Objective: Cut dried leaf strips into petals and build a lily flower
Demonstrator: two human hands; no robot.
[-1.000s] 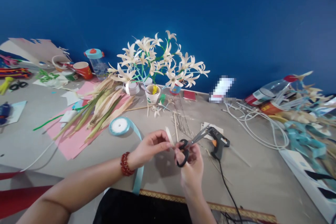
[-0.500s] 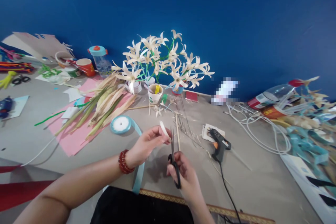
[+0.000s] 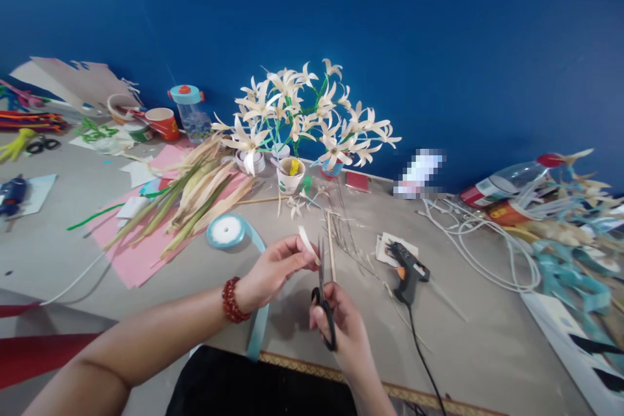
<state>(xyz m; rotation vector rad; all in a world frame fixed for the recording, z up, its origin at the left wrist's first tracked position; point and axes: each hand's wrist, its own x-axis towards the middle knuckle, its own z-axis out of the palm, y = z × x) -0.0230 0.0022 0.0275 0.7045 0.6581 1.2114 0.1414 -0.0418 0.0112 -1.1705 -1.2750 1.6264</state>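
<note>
Between the thumb and fingers of my left hand (image 3: 277, 270) is a small whitish strip (image 3: 307, 244), its upper end sticking out. It looks like a piece of corn husk. My right hand (image 3: 341, 322) grips black-handled scissors (image 3: 322, 302), fingers in the loops, blades pointing up. Those blades stand right beside the strip and the left fingertips; whether they touch the strip I cannot tell. Behind my left hand lies a roll of light blue ribbon (image 3: 225, 231), its loose end running under my wrist. A thin stick (image 3: 331, 244) lies just beyond the scissors.
White handmade flowers (image 3: 297, 104) stand in cups at the back, against the blue wall. Dried corn husks (image 3: 190, 208) lie on pink paper (image 3: 124, 257) at left. A black glue gun (image 3: 409, 270) with its cord is at right, near coiled white cable (image 3: 463, 234) and a plastic bottle (image 3: 511, 179).
The view has shifted slightly, so things sit a little farther right and lower. Both hands keep nearly the same pose, with the strip and scissors still held.
</note>
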